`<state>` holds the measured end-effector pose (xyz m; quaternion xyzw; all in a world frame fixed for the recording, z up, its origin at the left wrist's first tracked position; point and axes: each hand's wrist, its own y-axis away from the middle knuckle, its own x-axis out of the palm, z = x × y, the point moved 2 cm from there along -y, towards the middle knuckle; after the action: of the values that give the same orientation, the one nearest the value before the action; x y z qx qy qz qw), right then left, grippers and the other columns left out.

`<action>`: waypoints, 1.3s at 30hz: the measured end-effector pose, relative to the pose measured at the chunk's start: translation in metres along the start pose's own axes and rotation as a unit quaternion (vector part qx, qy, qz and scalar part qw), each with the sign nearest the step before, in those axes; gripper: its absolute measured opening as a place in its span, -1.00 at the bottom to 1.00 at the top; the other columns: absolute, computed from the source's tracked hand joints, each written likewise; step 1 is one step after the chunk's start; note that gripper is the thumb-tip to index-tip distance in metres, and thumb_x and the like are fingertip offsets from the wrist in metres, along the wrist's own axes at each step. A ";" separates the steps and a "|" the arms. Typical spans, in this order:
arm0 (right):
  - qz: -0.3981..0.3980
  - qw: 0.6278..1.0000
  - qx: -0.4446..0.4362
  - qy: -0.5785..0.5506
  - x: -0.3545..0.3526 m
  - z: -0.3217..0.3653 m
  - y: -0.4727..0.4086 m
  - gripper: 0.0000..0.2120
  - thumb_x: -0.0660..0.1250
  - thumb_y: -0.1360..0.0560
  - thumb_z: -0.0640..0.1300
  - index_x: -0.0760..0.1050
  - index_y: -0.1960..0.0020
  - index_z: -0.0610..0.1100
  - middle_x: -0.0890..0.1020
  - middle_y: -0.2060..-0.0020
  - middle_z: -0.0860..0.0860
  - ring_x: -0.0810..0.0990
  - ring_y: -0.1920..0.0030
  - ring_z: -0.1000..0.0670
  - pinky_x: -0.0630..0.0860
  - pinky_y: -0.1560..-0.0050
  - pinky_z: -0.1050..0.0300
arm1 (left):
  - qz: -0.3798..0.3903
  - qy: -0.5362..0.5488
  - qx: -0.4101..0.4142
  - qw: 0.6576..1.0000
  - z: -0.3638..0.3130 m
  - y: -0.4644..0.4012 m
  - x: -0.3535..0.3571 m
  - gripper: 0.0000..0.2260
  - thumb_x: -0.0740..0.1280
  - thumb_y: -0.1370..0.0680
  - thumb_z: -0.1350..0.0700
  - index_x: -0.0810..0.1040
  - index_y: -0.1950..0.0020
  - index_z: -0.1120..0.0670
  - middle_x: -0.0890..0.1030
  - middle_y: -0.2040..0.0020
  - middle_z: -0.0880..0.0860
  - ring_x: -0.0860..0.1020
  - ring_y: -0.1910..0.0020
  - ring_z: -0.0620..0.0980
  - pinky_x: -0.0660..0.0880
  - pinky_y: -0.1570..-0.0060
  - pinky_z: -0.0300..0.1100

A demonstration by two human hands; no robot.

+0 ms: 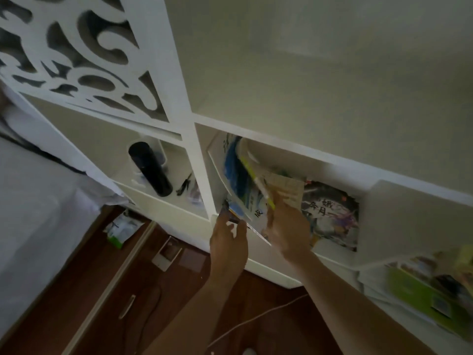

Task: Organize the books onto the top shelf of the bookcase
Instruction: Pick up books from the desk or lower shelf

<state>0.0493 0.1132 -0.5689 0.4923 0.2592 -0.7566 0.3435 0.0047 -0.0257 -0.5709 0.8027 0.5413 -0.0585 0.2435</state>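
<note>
Both hands are up at the open compartment of the white bookcase [190,139]. Left hand [227,242] pinches the lower corner of the blue-covered book [236,180]; fingers curled around the edge, thumb on the near side. Right hand [288,231] presses flat, fingers spread, against the covers just beside it, apparently to keep the leaning stack from sliding. The blue book tilts against the compartment's left wall, probably so it can be stood upright. A book with a dark illustrated cover [330,213] lies flat to the right of my right hand, near but not touched. More books [419,290] sit in the compartment further right, well apart. Judgement: sorting underway, not finished.
</note>
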 end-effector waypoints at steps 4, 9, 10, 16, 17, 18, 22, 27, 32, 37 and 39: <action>-0.167 0.985 -0.002 -0.049 -0.024 -0.022 0.006 -0.63 0.09 -0.68 -0.02 0.56 -0.17 -0.24 0.56 0.45 0.00 0.32 0.57 0.11 0.07 0.57 0.39 | -0.025 0.003 0.036 0.999 -0.014 -0.036 0.017 -0.73 0.29 -0.67 -0.03 0.43 -0.35 -0.03 0.62 -0.08 -0.07 0.62 -0.02 -0.01 0.52 0.08 -0.13; -0.209 0.977 -0.014 -0.037 -0.049 -0.040 0.012 -0.66 0.15 -0.67 -0.03 0.55 -0.27 -0.21 0.70 0.17 -0.06 0.58 0.37 0.08 0.15 0.46 0.48 | -0.022 0.040 0.062 0.997 -0.024 -0.050 0.029 -0.83 0.25 -0.70 0.08 0.49 -0.26 0.09 0.65 -0.07 0.03 0.65 -0.02 0.07 0.50 0.32 -0.42; -0.196 0.979 -0.017 -0.044 -0.051 -0.036 0.012 -0.61 0.10 -0.68 0.02 0.53 -0.32 -0.16 0.70 0.09 -0.05 0.65 0.29 0.05 0.27 0.46 0.43 | -0.004 0.062 0.062 0.996 -0.023 -0.044 0.030 -0.89 0.26 -0.70 0.12 0.51 -0.21 0.06 0.65 -0.06 0.01 0.65 -0.04 0.04 0.54 0.23 -0.39; -0.071 0.997 -0.035 -0.005 -0.038 0.001 0.035 -0.39 -0.13 -0.68 0.25 0.31 -0.54 -0.06 0.54 -0.32 -0.11 0.58 -0.20 -0.10 0.62 -0.01 -0.04 | 0.206 0.237 -0.013 0.949 -0.010 0.010 0.038 -0.76 0.21 -0.72 0.08 0.46 -0.39 0.00 0.65 -0.12 -0.09 0.65 -0.02 -0.34 0.55 0.04 -0.40; -0.032 0.997 -0.074 0.010 -0.030 0.002 0.043 -0.46 -0.07 -0.70 0.16 0.35 -0.51 -0.10 0.53 -0.34 -0.16 0.56 -0.23 -0.17 0.58 -0.08 -0.14 | 0.210 0.252 -0.023 0.944 -0.008 0.010 0.042 -0.72 0.19 -0.72 -0.01 0.42 -0.43 -0.02 0.64 -0.18 -0.07 0.64 -0.09 -0.33 0.55 -0.07 -0.34; -0.002 0.991 -0.131 0.019 -0.025 0.001 0.054 -0.56 0.02 -0.72 0.03 0.43 -0.44 -0.17 0.56 -0.31 -0.21 0.56 -0.22 -0.25 0.55 -0.10 -0.20 | 0.211 0.270 -0.034 0.939 -0.005 0.010 0.045 -0.66 0.21 -0.71 -0.07 0.40 -0.47 -0.05 0.65 -0.25 -0.01 0.64 -0.20 -0.21 0.56 -0.19 -0.17; 0.144 0.976 -0.124 -0.104 -0.009 -0.026 0.072 -0.76 0.21 -0.61 -0.19 0.58 -0.21 -0.13 0.55 -0.24 0.05 0.53 -0.22 -0.06 0.52 -0.19 -0.02 | 0.140 0.304 -0.085 0.938 0.018 0.006 0.052 -0.66 0.30 -0.68 0.18 0.39 -0.43 -0.02 0.65 -0.27 0.12 0.66 -0.20 0.15 0.58 -0.21 0.24; 0.056 0.981 0.134 -0.132 -0.018 -0.085 0.050 -0.73 0.36 -0.55 0.06 0.49 -0.24 0.12 0.52 -0.13 0.15 0.53 -0.20 0.02 0.49 -0.24 -0.01 | 0.163 0.334 -0.128 0.920 0.031 0.006 0.047 -0.69 0.31 -0.66 0.20 0.47 -0.41 0.07 0.66 -0.27 0.15 0.64 -0.23 0.22 0.53 -0.26 0.29; 0.103 0.931 0.281 -0.210 -0.024 -0.104 0.037 -0.57 0.38 -0.55 0.12 0.47 -0.36 -0.01 0.60 -0.18 0.05 0.57 -0.20 -0.03 0.44 -0.10 0.07 | 0.180 0.322 -0.163 0.915 0.039 0.010 0.040 -0.71 0.34 -0.65 0.09 0.57 -0.36 0.12 0.68 -0.21 0.19 0.67 -0.18 0.26 0.55 -0.24 0.29; 0.127 0.886 0.304 -0.325 -0.025 -0.107 0.049 -0.75 0.44 -0.54 -0.12 0.53 -0.20 -0.04 0.57 -0.09 0.04 0.59 -0.13 -0.05 0.54 -0.13 -0.02 | 0.168 0.294 -0.171 0.925 0.041 0.013 0.042 -0.73 0.37 -0.62 0.02 0.60 -0.28 0.09 0.72 -0.14 0.16 0.70 -0.10 0.22 0.60 -0.18 0.24; 0.100 0.827 0.350 -0.428 -0.030 -0.110 0.061 -0.80 0.47 -0.52 -0.21 0.59 -0.10 -0.01 0.68 -0.02 0.00 0.69 -0.03 -0.08 0.61 -0.04 -0.03 | 0.156 0.287 -0.167 0.930 0.039 0.014 0.042 -0.76 0.37 -0.63 0.03 0.59 -0.25 0.08 0.73 -0.11 0.14 0.72 -0.06 0.19 0.65 -0.08 0.18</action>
<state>0.1675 0.1631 -0.5867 0.2293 -0.2464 -0.8931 0.2983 0.0411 -0.0124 -0.6154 0.8071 0.4583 0.3043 0.2144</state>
